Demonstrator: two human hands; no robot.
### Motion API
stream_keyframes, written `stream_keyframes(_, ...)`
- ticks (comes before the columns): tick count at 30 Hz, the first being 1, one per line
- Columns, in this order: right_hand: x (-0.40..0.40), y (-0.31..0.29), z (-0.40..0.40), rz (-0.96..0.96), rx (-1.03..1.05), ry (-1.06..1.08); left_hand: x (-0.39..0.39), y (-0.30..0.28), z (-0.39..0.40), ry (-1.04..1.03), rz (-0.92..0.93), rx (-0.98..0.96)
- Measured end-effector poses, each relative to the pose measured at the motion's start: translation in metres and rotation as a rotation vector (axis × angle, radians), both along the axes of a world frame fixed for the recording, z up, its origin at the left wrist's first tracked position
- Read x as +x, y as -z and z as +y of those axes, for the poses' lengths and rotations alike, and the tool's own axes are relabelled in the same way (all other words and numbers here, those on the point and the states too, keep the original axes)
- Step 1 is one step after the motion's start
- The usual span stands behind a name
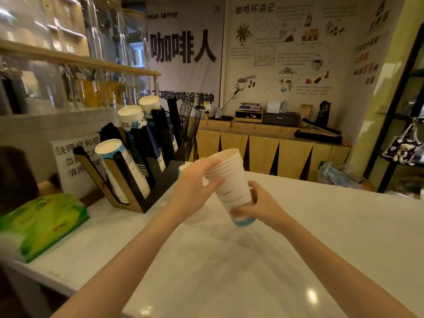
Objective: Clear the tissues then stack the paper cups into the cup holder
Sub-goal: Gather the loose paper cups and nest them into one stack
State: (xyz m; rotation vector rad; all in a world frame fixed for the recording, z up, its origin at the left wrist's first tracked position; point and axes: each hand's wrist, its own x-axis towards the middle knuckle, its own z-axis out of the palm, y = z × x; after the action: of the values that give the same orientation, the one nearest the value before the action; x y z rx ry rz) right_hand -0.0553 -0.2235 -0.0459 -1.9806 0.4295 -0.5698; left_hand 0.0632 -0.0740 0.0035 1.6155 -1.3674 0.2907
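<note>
A white marble-look table (321, 237) fills the foreground. At its left rear a white sign with black Chinese characters (75, 157) stands against the tiled wall, partly hidden. Above it a wooden shelf (75, 58) carries clear glass jars (107, 28). A large banner with bold black characters (183, 47) hangs on the far wall, beside an illustrated coffee poster (286, 49). Below these runs a wooden cabinet (263, 150) bearing a small scale (250, 106), a dark printer (280, 118) and a black bag (323, 112). A black wire fan (190, 125) stands near the cabinet's left end. A crumpled plastic bag (337, 174) lies beyond the table's far right edge.
</note>
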Motion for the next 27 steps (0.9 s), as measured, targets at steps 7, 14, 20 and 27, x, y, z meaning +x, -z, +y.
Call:
stream_keyframes(7,-0.004,-0.056,-0.026,-0.05,-0.123,-0.037,0.024,-0.011,-0.006,-0.05,0.247,-0.165)
stream_keyframes(14,0.024,-0.112,-0.029,-0.335,-0.069,-0.007,0.045,-0.009,-0.008,-0.01,0.415,-0.124)
stream_keyframes(20,0.069,-0.138,-0.011,-0.434,-0.134,-0.004,0.051,-0.002,-0.008,-0.044,0.505,-0.019)
stream_keyframes(27,0.113,-0.124,-0.001,-0.313,-0.235,-0.069,0.062,0.022,-0.003,-0.189,0.561,0.124)
